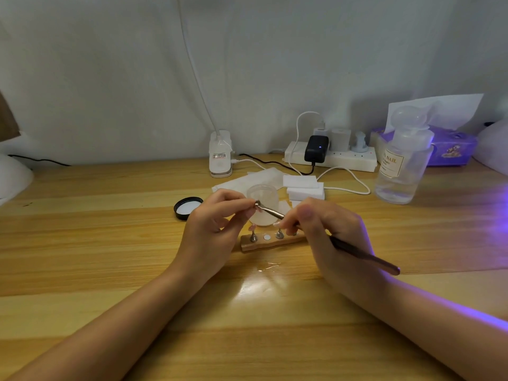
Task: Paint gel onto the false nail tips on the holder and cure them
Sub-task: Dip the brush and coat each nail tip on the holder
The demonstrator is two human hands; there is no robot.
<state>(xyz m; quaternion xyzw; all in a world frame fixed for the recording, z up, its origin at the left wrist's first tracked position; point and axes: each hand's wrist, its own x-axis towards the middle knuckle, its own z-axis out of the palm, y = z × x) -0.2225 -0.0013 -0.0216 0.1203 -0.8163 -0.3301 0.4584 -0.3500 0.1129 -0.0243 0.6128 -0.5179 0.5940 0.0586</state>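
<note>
Step in hand: painting gel onto a single tip. One metal peg (268,209) is lifted clear of the wooden holder (270,243) and held above it, in front of the frosted gel jar (262,209).
Left hand (213,225): thumb and forefinger close in a narrow pinch on the round base of the peg; the remaining fingers curl loosely and hold nothing.
Right hand (323,231): fingers close round the brush (365,255) in a pen grip, its handle trailing back toward the right forearm. The bristle end is hidden behind the fingers, so contact with the nail cannot be confirmed.
False nail tip (277,223): a small pale tip at the far end of the raised peg, just beside the right fingertips.
Holder: lies flat on the table (110,243), just beyond both hands. Two pegs stand upright in it, with a vacant white socket (267,237) between them; the left peg carries a pinkish tip (251,229).
Jar lid (187,207): off, lying to the left of the jar.
Curing light: a violet glow enters from the right edge; its source is out of view.
Progress (judgement): early to middle; curing not yet begun for this tip.
Next move (judgement): calls for a steady left pinch and light, even strokes, then setting the peg back into the vacant socket without touching the wet gel.
</note>
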